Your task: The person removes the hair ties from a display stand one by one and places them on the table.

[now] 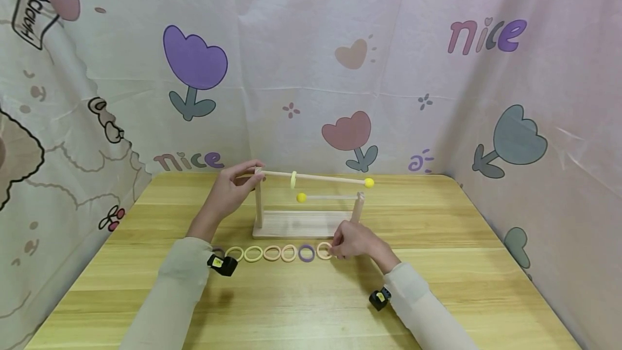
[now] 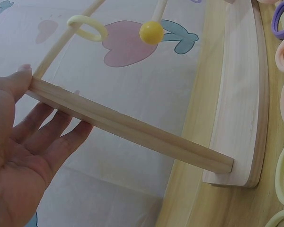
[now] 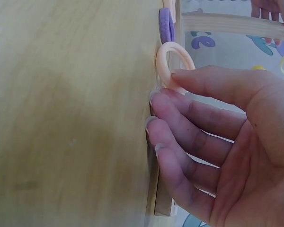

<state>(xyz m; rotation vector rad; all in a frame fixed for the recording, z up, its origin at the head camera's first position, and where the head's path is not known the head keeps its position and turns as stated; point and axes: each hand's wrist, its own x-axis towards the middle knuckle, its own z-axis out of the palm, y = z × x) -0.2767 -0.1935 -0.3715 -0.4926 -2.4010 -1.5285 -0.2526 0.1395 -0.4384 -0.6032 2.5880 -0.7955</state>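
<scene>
My left hand [image 1: 232,190] grips the top of the left post [image 2: 132,127] of a wooden stand [image 1: 301,224], thumb on one side and fingers on the other. A long rod [image 1: 330,178] with a yellow ball at its tip runs right from that post and carries a pale yellow hair tie [image 1: 293,180]. A lower rod [image 1: 330,197] reaches left from the right post [image 1: 358,208], ending in another yellow ball. In front of the stand, my right hand [image 1: 357,241] pinches a peach hair tie [image 3: 163,64] between thumb and index finger, at the row's right end.
Several more hair ties lie in a row along the stand's front, among them a purple one [image 1: 306,253], peach ones [image 1: 289,253] and yellow ones [image 1: 253,254]. They rest on a wood-grain table [image 1: 301,307]. A printed curtain [image 1: 291,58] hangs behind and at both sides.
</scene>
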